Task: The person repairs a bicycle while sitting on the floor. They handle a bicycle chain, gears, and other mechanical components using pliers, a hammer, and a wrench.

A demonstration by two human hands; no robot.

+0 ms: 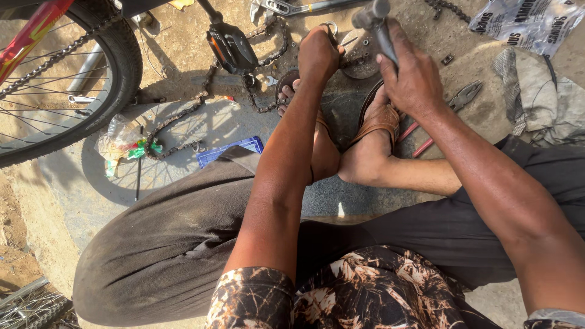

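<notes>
My right hand [411,73] grips the dark handle of a hammer [375,18], its metal head raised near the top edge. My left hand [318,53] is closed on a small metal ring-ended piece [331,27] held over a bicycle chain [268,61] that lies on the ground. A round metal sprocket [361,58] sits just between the two hands. Both my feet in brown sandals [378,119] rest on the ground below the hands, and I squat in dark trousers.
A bicycle wheel [73,79] with a red frame stands at the left. A black pedal [233,47] and crank hang above the chain. Red-handled pliers [454,106], a blue plastic tray [231,150], a plastic bag [122,143], a spanner [286,7] and grey rags [536,91] lie around.
</notes>
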